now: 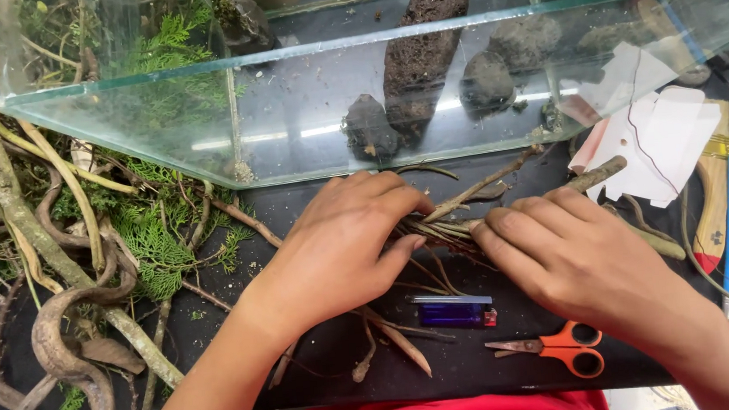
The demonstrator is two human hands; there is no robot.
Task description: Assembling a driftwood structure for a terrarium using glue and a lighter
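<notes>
A dark table (519,367) carries many things: at its far side stands a glass tank (286,106) with dark rocks (421,50) inside, and on the left lies a heap of twisted roots (64,293) mixed with green fern sprigs (152,241). Near the front edge lie a blue lighter (453,313) and orange-handled scissors (553,348), and on the right are white paper pieces (662,139) and a brush (720,200). Both hands meet at the middle of the table, palms down. The left hand (337,242) has its fingers closed on a bundle of thin twigs (454,219), just in front of the tank. The right hand (566,253) presses the same bundle from the other side, fingers curled together over it.
</notes>
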